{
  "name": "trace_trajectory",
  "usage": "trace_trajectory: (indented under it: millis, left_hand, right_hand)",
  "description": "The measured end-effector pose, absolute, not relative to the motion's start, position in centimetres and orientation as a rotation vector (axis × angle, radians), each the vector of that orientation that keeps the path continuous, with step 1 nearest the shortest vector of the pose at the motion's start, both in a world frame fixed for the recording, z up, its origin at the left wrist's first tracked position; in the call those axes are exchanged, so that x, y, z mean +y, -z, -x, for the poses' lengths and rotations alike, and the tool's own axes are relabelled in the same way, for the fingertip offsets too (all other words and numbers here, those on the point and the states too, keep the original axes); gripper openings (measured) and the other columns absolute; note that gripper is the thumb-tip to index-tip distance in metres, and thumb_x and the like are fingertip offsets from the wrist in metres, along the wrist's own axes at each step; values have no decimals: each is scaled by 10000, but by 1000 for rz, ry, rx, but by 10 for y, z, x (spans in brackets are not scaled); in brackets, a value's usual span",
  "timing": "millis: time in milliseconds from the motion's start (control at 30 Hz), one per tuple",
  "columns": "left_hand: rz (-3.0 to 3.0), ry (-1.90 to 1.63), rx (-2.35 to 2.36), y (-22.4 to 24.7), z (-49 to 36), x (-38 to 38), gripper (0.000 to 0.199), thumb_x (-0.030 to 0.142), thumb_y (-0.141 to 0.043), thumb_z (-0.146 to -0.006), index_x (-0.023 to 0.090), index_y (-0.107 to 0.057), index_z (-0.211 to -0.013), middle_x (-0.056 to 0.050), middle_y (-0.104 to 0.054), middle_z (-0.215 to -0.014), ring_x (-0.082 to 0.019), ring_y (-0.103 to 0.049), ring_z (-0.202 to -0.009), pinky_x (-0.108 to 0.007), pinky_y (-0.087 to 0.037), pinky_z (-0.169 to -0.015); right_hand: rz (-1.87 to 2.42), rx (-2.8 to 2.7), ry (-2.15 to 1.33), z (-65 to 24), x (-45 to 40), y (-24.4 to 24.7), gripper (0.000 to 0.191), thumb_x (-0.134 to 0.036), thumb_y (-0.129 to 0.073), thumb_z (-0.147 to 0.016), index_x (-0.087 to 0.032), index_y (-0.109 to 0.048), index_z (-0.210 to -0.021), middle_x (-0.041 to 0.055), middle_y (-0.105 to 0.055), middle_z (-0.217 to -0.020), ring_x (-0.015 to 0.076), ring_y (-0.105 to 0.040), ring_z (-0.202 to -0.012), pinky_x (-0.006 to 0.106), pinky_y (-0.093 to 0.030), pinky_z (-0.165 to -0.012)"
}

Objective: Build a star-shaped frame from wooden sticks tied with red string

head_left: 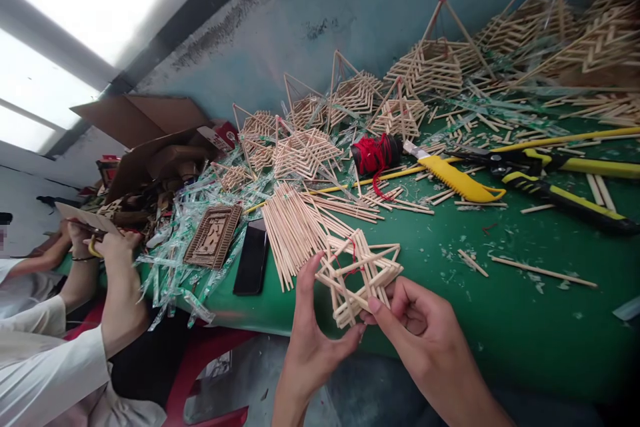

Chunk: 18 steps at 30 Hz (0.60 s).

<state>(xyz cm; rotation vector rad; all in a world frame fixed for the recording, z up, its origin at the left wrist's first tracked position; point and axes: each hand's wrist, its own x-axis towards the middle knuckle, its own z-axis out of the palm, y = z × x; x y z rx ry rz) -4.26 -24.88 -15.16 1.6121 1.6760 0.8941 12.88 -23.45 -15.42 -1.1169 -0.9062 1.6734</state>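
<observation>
A star-shaped frame of stacked wooden sticks [367, 273], with red thread looped inside it, is held up over the table's front edge. My left hand [313, 340] grips it from the left, thumb at its lower corner and a finger along its upper left side. With thumb and fingers, my right hand [420, 333] pinches the lower right of the frame; whether a separate stick is in that pinch I cannot tell. Just behind lies a bundle of loose sticks [293, 230]. A black phone [251, 257] rests to the left of the bundle.
Red thread spool [377, 152], yellow-handled saw [450, 173] and yellow-black cutters [560, 193] lie on the green table [430, 247]. Finished-looking stick stars [305, 153] line the wall. Plastic wrappers surround a carved brown panel [213, 237]. At left, a co-worker's hands [113, 240] hold scissors and card.
</observation>
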Motion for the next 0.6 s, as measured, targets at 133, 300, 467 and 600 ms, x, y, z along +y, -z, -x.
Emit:
trace_trajectory:
  millis: [133,300,467,600]
  left_hand:
    - [-1626,-862,1672,151,43,-249,952,287,-800,-746,389,-235,-1505,-75,-303,-1571,-344,-310,-1473,-548,-252,-1219]
    - [-1697,-760,1660,150,53,-248,1041,364,-853,-705,416,-214,-1525,-68,-246,-1604,-360,-227,-1505,-561,-223,-1229]
    - [-1796,-785,1571,123,77,-234,933,604,-732,-761,352,-277,-1536,-100,-259,-1587,-369,-232,-1494,-541,-258,-1213]
    - [-2044,-875,1470,78,81,-205,294,227,-553,-971,291,-613,-1252,-74,-560,-1261,-216,-535,-1240,-360,-432,-1067]
  right_hand:
    - [1132,-930,-1658,-128,-234,154,422,-490,-632,-887,-230,-382,-668,-10,-530,-646,137,-547,-613,237,-498,-606]
    - [1137,-989,-1617,-128,-235,156,423,-493,-613,-895,-231,-370,-668,14,-588,-694,129,-530,-604,235,-488,-600]
    - [1191,-1038,-1564,-129,-234,155,440,-508,-602,-897,-232,-350,-664,27,-617,-732,116,-470,-589,238,-486,-618]
    - [1212,-1048,-1568,-129,-233,154,463,-536,-596,-887,-233,-338,-650,22,-590,-697,115,-445,-577,237,-474,-595]
